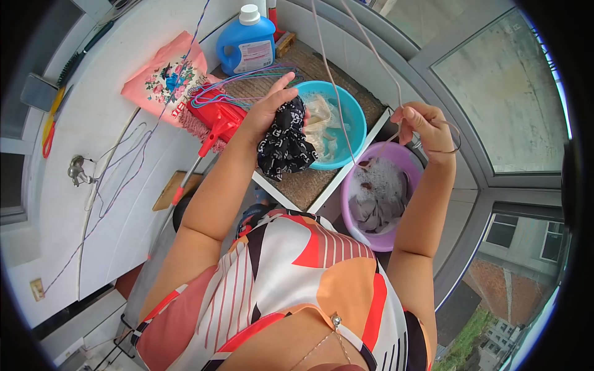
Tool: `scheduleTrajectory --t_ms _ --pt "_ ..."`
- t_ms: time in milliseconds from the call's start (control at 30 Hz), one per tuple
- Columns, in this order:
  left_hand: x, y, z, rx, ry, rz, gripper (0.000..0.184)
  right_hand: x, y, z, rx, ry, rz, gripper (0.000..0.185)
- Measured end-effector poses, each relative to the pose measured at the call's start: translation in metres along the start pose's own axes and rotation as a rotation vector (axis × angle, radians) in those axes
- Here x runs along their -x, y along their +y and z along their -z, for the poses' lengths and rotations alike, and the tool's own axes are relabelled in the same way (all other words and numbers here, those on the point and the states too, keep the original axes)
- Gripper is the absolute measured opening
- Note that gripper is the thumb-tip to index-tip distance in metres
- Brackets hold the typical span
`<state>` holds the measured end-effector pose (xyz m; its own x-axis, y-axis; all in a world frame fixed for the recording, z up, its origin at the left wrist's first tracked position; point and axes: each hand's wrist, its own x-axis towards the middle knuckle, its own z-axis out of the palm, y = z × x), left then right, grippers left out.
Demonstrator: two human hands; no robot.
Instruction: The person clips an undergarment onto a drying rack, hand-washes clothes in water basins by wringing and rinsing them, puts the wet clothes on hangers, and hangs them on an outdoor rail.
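Observation:
My left hand is closed around a bunched black cloth with a white print, which hangs over the front edge of the blue basin. Pale wet cloth lies in water inside that basin. My right hand is raised above the purple basin, its thumb and fingers pinched on a thin pale pink cord. The cord runs up out of view, and another strand comes down to the purple basin. Grey cloth sits in sudsy water there.
Behind the blue basin stand a blue detergent jug and several wire hangers. A pink floral bag and a red mop head are at the left. Windows line the right side.

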<state>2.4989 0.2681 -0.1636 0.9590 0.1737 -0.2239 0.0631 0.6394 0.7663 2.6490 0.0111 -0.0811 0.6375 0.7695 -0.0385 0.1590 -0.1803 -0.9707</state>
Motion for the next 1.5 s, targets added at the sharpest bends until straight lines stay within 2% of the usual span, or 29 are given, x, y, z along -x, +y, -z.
scheduleTrajectory --t_ms 33,67,133,167,200,233,333,433,567,633,700,733,767,833,867,933,967,1000,1067,1100,1133,1167,1200,1267,1300,1333,1367,1400,1500 --pt "0.005 0.004 -0.017 -0.068 -0.005 0.028 0.049 0.002 -0.001 0.0 -0.031 -0.088 -0.078 0.039" --pt "0.001 -0.004 -0.016 -0.076 -0.139 0.119 0.041 0.003 -0.002 0.0 -0.063 -0.178 -0.148 0.039" --pt "-0.01 -0.018 -0.01 -0.099 -0.399 0.285 0.028 0.002 0.013 -0.003 -0.188 -0.071 -0.125 0.04" --pt "-0.011 -0.026 -0.014 -0.046 -0.439 0.254 0.021 -0.002 0.024 -0.001 -0.286 0.025 -0.144 0.041" --pt "-0.006 -0.031 -0.02 -0.111 -0.402 0.192 0.021 -0.006 0.037 0.001 -0.385 0.123 -0.168 0.042" --pt "-0.001 -0.036 -0.027 -0.176 -0.367 0.128 0.021 -0.012 0.052 0.001 -0.266 0.193 -0.16 0.044" --pt "0.003 -0.035 -0.039 -0.368 -0.312 0.037 0.022 -0.004 0.074 0.003 -0.364 0.055 -0.309 0.044" --pt "-0.002 -0.031 -0.037 -0.459 -0.288 0.05 0.022 0.002 0.073 0.0 -0.292 0.086 -0.28 0.048" --pt "-0.005 -0.025 -0.031 -0.727 -0.296 -0.097 0.02 0.0 0.066 0.005 -0.172 0.131 -0.248 0.051" --pt "-0.004 -0.028 -0.037 -1.097 -0.322 -0.394 0.019 -0.002 0.058 0.004 -0.009 0.234 -0.252 0.044" --pt "0.002 -0.033 -0.051 -1.403 -0.331 -0.699 0.017 -0.007 0.058 -0.003 -0.083 0.257 -0.243 0.04" --pt "0.002 -0.037 -0.056 -1.395 -0.377 -0.689 0.016 -0.009 0.059 -0.003 -0.117 0.267 -0.238 0.039" --pt "0.003 -0.04 -0.06 -1.387 -0.42 -0.677 0.016 -0.01 0.062 -0.002 -0.428 0.163 -0.299 0.03" --pt "0.004 -0.045 -0.064 -1.458 -0.506 -0.695 0.016 -0.016 0.053 -0.016 -0.648 0.283 -0.286 0.025" --pt "0.003 -0.045 -0.066 -1.316 -0.451 -0.614 0.02 -0.018 0.051 -0.022 -0.762 0.343 -0.281 0.023" --pt "0.004 -0.04 -0.074 -1.03 -0.343 -0.445 0.031 -0.022 0.054 -0.002 -0.952 0.384 -0.05 0.021" --pt "-0.019 -0.058 -0.049 -0.809 -0.255 -0.413 0.058 -0.018 0.047 0.009 -1.034 0.517 0.002 0.018" --pt "-0.017 -0.043 -0.045 -0.257 -0.155 0.002 0.052 -0.013 0.029 0.017 -1.112 0.651 0.057 0.016" --pt "-0.028 -0.041 -0.014 0.507 -0.11 0.23 0.041 0.004 0.041 0.055 -1.203 0.418 0.275 0.015" --pt "-0.026 -0.037 -0.012 0.508 0.042 0.162 0.035 0.01 0.038 0.06 -1.094 0.366 0.271 0.015" --pt "-0.031 -0.037 -0.007 0.624 -0.046 0.096 0.041 0.022 0.03 0.061 -0.986 0.311 0.267 0.015" --pt "-0.032 -0.04 -0.003 0.627 0.077 0.072 0.039 0.033 0.025 0.057 -0.877 0.26 0.261 0.015" --pt "-0.027 -0.033 -0.013 0.63 0.2 0.048 0.037 0.04 0.025 0.04 -0.625 0.374 0.218 0.016" --pt "-0.027 -0.036 -0.006 0.591 0.134 0.053 0.039 0.038 0.036 -0.005 -0.073 0.54 0.25 0.029" --pt "-0.027 -0.04 -0.009 0.602 0.078 0.052 0.041 0.037 0.035 -0.027 -0.066 0.463 0.379 0.023" --pt "-0.027 -0.043 -0.011 0.612 0.034 0.07 0.042 0.04 0.033 -0.043 -0.051 0.393 0.319 0.021" --pt "-0.026 -0.047 -0.015 0.61 0.051 0.093 0.043 0.042 0.033 -0.052 -0.034 0.325 0.259 0.024" --pt "-0.023 -0.047 -0.022 0.608 0.066 0.116 0.043 0.038 0.045 -0.057 -0.042 0.247 0.284 0.039" --pt "-0.009 -0.05 -0.037 0.568 0.075 0.1 0.045 0.032 0.046 -0.072 -0.2 0.142 0.245 0.04"
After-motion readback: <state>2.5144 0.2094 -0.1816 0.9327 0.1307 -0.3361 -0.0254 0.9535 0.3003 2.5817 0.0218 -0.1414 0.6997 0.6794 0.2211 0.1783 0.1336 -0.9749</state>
